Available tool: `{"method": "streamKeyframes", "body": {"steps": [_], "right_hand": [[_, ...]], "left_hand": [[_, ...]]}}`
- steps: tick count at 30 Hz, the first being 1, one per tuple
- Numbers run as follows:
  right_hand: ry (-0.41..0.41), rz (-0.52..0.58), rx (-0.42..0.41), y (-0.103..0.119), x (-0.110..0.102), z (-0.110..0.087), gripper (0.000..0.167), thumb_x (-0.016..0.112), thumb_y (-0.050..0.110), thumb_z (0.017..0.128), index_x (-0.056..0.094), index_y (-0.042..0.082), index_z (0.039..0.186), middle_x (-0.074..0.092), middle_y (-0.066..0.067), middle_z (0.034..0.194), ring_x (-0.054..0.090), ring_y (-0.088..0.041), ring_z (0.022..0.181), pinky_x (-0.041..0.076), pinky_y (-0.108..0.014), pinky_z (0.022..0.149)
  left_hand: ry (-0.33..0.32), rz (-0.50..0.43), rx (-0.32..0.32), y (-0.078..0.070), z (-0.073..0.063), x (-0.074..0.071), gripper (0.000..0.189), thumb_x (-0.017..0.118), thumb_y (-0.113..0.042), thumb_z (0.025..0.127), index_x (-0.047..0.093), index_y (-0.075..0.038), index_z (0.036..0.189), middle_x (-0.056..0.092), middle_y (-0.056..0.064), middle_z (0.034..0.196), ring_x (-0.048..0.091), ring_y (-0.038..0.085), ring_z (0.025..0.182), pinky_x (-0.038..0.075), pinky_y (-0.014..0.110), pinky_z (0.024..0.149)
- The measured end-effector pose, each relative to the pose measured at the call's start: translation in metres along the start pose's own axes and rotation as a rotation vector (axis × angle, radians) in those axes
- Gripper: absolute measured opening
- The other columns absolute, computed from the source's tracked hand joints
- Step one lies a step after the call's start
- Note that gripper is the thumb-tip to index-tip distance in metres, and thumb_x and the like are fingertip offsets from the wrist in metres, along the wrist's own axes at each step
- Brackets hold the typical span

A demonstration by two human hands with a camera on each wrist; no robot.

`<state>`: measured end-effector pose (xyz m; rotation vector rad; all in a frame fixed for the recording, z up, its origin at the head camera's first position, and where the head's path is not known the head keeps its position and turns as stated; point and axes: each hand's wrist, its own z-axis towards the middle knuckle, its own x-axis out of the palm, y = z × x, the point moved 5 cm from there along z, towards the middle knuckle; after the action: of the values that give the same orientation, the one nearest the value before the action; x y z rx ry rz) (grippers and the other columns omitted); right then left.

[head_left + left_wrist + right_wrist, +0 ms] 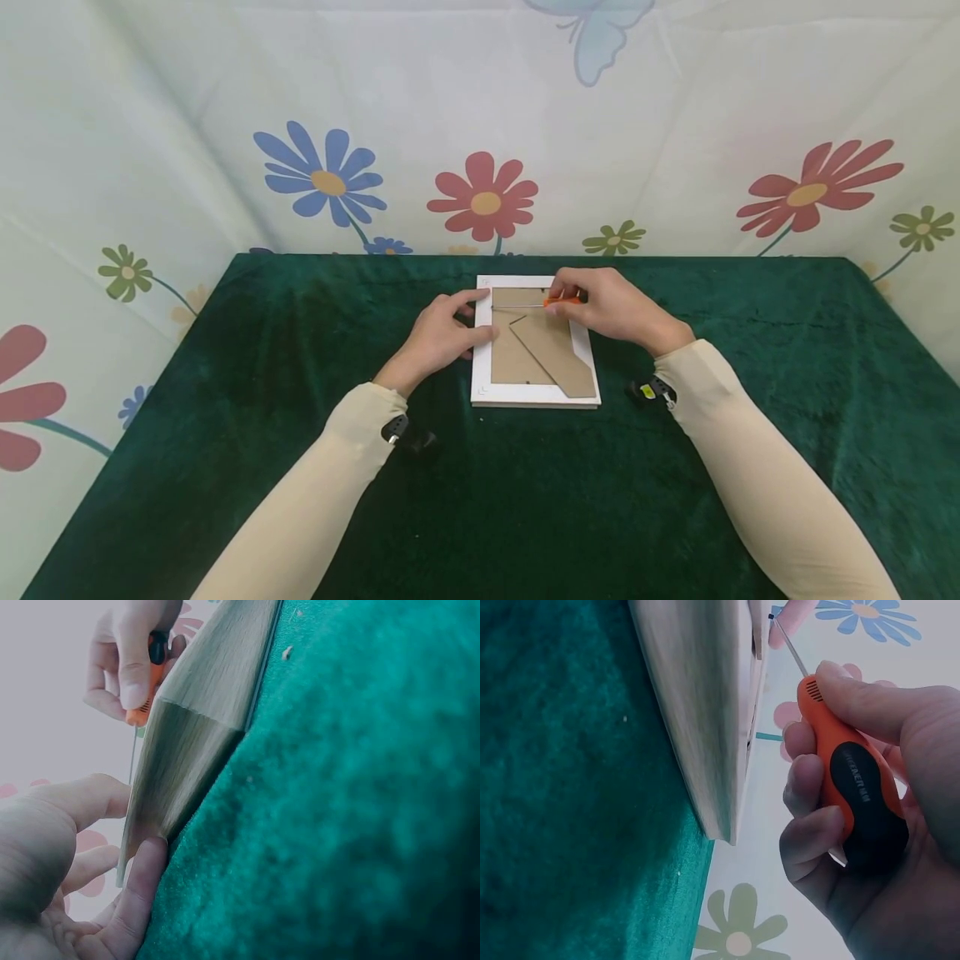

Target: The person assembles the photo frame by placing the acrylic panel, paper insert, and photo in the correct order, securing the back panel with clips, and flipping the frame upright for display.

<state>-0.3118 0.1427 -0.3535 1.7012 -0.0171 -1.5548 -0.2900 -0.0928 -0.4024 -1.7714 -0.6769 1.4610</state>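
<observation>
A white picture frame (pixel 532 397) lies face down, its brown backing board (pixel 510 358) and angled stand leg (pixel 562 354) facing up. My left hand (pixel 437 335) grips the frame's left side, thumb on the back and fingers along the edge; the left wrist view shows fingertips against the wood-grained side (pixel 176 754). My right hand (pixel 617 305) holds a screwdriver by its orange and black handle (pixel 862 787), above the frame's upper part. The thin shaft (pixel 521 306) lies almost level, pointing left, and its tip meets the backing's left edge near the left fingers.
Dark green velvety cloth (pixel 480 500) covers the table under the frame. Behind it hangs a pale curtain (pixel 480 75) printed with flowers. Small dark metal tabs show at the backing's top and bottom edges. A tiny crumb (pixel 287 652) lies on the cloth beside the frame.
</observation>
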Motion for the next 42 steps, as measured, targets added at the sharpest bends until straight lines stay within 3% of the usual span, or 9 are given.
{"method": "streamKeyframes", "body": {"steps": [28,42], "right_hand": [[0.008,-0.039,-0.007,0.0064,-0.0014,-0.0003,0.016,0.078,0.016,0.099,0.072,0.011,0.113,0.07,-0.005,0.1,0.061,-0.024,0.089,0.058,-0.039,0.082],[0.008,-0.045,-0.01,0.0068,0.0004,0.0003,0.014,0.078,0.015,0.099,0.072,0.011,0.111,0.072,-0.005,0.104,0.063,-0.024,0.091,0.06,-0.041,0.088]], "left_hand": [[0.007,-0.004,0.012,0.0001,0.0006,0.0,0.07,0.079,-0.025,0.098,0.048,-0.016,0.161,0.052,0.019,0.131,0.07,0.028,0.088,0.063,0.032,0.074],[0.009,-0.01,0.01,-0.0018,-0.0027,-0.0004,0.071,0.078,-0.026,0.098,0.048,-0.018,0.161,0.051,0.017,0.132,0.07,0.027,0.089,0.063,0.031,0.076]]}}
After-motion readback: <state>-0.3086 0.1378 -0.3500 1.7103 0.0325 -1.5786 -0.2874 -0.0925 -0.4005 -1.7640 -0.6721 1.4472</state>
